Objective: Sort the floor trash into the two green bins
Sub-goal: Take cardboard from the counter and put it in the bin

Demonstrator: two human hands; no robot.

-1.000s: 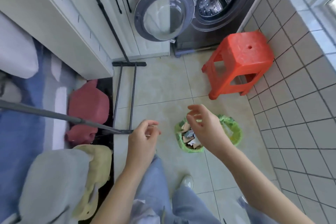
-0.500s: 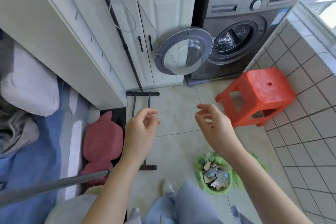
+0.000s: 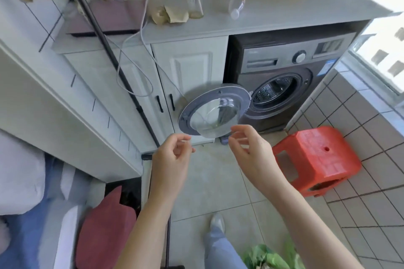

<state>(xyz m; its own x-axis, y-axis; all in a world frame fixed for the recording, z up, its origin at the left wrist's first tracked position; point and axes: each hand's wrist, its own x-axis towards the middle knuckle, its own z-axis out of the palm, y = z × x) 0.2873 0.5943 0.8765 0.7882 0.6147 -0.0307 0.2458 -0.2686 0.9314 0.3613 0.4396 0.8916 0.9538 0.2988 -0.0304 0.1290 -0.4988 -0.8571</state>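
Observation:
Both my hands are raised in front of me over the tiled floor. My left hand (image 3: 172, 159) has loosely curled fingers and holds nothing. My right hand (image 3: 251, 150) is relaxed with fingers slightly bent, also empty. A green bin liner (image 3: 269, 256) shows at the bottom edge, partly behind my right forearm; its contents are hidden. Only one green bin is in view. No trash shows on the floor.
A red plastic stool (image 3: 314, 159) stands at the right by the tiled wall. The washing machine (image 3: 282, 85) has its round door (image 3: 214, 111) swung open. White cabinets (image 3: 188, 67) line the back. A dark red cushion (image 3: 105, 229) lies at the lower left.
The view has tilted upward, so the counter and washing machine now fill the frame and the green bin has slid to the bottom edge. Both hands stay raised and empty.

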